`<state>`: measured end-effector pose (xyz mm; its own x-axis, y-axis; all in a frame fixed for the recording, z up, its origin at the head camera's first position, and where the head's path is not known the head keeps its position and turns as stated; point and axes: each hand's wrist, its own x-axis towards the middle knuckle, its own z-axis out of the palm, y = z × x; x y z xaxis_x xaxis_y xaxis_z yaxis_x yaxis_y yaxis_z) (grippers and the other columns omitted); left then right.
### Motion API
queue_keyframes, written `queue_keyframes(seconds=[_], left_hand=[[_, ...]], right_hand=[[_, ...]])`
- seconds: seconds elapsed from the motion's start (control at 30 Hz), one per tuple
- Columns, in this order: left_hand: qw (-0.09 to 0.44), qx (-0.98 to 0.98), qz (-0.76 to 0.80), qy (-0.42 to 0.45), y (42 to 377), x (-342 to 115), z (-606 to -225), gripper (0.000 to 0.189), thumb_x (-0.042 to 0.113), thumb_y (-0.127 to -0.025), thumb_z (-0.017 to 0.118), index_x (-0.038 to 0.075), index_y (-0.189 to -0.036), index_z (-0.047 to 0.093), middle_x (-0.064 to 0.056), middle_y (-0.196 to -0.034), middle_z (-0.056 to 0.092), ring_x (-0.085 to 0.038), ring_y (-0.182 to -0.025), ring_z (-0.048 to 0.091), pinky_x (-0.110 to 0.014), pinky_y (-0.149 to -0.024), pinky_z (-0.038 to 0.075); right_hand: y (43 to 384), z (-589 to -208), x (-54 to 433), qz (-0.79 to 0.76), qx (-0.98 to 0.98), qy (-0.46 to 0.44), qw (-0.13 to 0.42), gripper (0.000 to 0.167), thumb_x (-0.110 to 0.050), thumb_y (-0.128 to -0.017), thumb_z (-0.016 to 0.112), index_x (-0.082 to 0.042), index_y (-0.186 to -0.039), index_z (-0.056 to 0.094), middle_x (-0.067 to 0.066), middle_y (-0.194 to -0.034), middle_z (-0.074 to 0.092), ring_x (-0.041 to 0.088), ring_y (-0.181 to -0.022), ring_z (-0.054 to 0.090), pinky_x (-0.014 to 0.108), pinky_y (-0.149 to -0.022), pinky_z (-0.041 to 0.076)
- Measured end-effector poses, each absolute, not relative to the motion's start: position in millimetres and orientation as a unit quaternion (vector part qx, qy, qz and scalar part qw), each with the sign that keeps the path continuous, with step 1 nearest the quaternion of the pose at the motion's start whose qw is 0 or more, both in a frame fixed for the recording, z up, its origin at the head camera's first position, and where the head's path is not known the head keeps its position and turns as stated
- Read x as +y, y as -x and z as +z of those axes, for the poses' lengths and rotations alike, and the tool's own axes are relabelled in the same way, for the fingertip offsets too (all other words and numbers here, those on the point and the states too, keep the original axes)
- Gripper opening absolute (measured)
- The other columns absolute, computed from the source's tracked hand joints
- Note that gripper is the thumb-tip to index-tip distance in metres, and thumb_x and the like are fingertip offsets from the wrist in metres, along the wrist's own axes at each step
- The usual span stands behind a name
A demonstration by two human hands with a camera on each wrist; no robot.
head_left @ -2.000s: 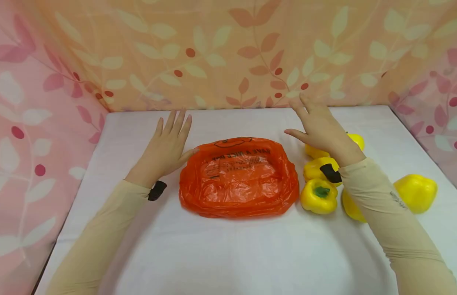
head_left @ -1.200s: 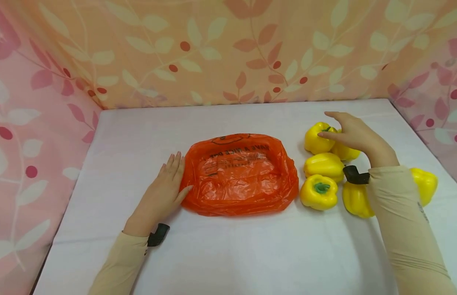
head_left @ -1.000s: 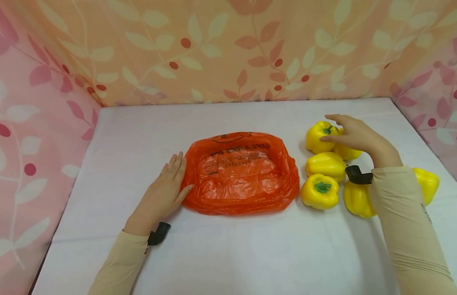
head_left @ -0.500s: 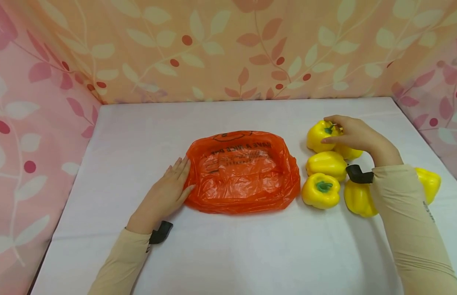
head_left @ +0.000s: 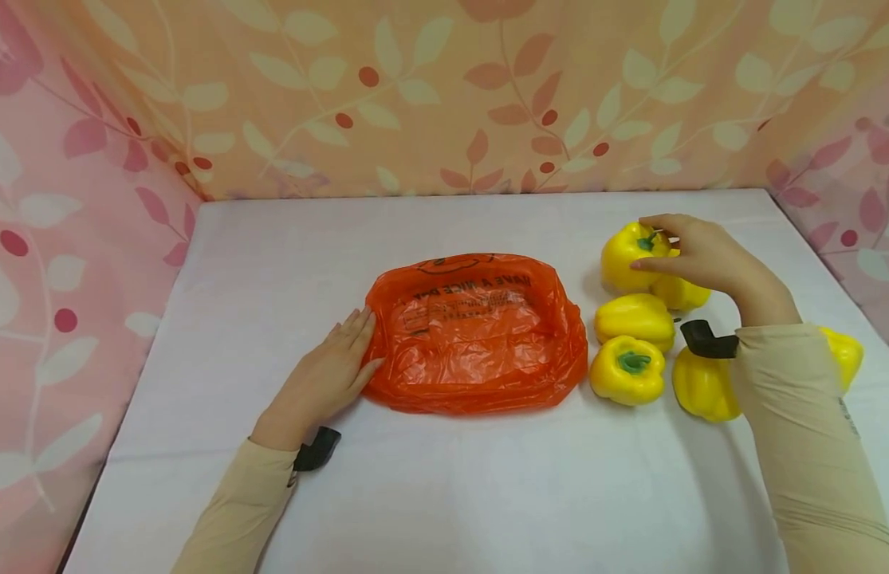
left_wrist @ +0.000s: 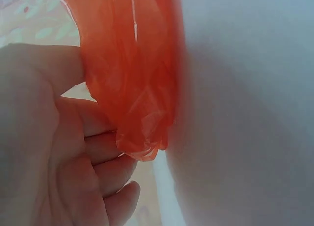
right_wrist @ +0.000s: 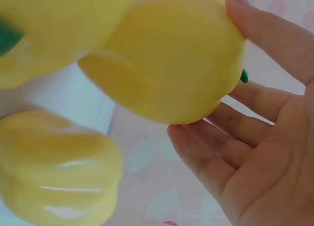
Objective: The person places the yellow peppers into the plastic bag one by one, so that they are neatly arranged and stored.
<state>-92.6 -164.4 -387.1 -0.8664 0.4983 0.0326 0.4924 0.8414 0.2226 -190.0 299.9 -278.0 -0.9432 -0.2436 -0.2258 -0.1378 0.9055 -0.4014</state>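
Note:
In the head view my right hand [head_left: 717, 255] grips the rear yellow bell pepper [head_left: 623, 259], its thumb in front and fingers behind. The right wrist view shows this bell pepper [right_wrist: 167, 59] between thumb and fingertips, its green stem toward the palm. My left hand [head_left: 329, 371] rests against the left side of an orange plastic bag [head_left: 473, 351], which is spread open in an oval with printed lettering inside. From the left wrist, the bag's crumpled edge [left_wrist: 142, 113] lies against extended fingers, with the thumb apart from them.
More yellow bell peppers stand right of the bag: one upright [head_left: 627, 371], one on its side [head_left: 634, 320], others [head_left: 681, 292] [head_left: 706, 387] near the right arm. Another pepper [head_left: 842, 355] is partly behind the right sleeve. Floral cloth [head_left: 444, 104] borders the white table [head_left: 473, 494].
My left hand has come down to the bag's left side. The right hand has moved right, closed its fingers on the rear bell pepper, and the pepper has risen slightly.

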Motion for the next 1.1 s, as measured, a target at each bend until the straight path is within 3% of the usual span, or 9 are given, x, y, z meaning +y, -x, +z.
queue_keyframes(seconds=[0.4, 0.63, 1.1], left_hand=[[0.011, 0.960, 0.105, -0.260, 93.6, -163.8, -387.4, 0.063, 0.027, -0.096, 0.054, -0.013, -0.140, 0.032, -0.027, -0.147, 0.030, -0.038, -0.136, 0.029, -0.048, -0.110, 0.026], [0.006, 0.959, 0.106, -0.262, 94.4, -163.1, -388.4, 0.064, 0.027, -0.096, 0.053, -0.013, -0.140, 0.032, -0.027, -0.147, 0.030, -0.037, -0.136, 0.028, -0.048, -0.110, 0.026], [0.007, 0.960, 0.105, -0.259, 94.6, -163.2, -389.6, 0.064, 0.027, -0.096, 0.054, -0.013, -0.140, 0.031, -0.027, -0.147, 0.030, -0.038, -0.136, 0.028, -0.048, -0.110, 0.026]], right_hand=[[173.4, -260.7, 283.8, -0.231, 0.961, 0.132, 0.073, 0.073, -0.032, -0.086, 0.069, -0.001, -0.143, 0.036, 0.027, -0.137, 0.041, 0.048, -0.114, 0.043, 0.063, -0.095, 0.034], [157.2, -253.1, 271.1, -0.253, 0.952, 0.169, 0.031, 0.069, -0.027, -0.085, 0.071, -0.003, -0.142, 0.040, 0.021, -0.134, 0.047, 0.041, -0.114, 0.042, 0.061, -0.095, 0.035], [136.1, -241.1, 241.1, -0.262, 0.937, 0.230, -0.012, 0.067, -0.016, -0.079, 0.077, -0.004, -0.138, 0.046, 0.015, -0.131, 0.052, 0.034, -0.109, 0.048, 0.053, -0.092, 0.039]])
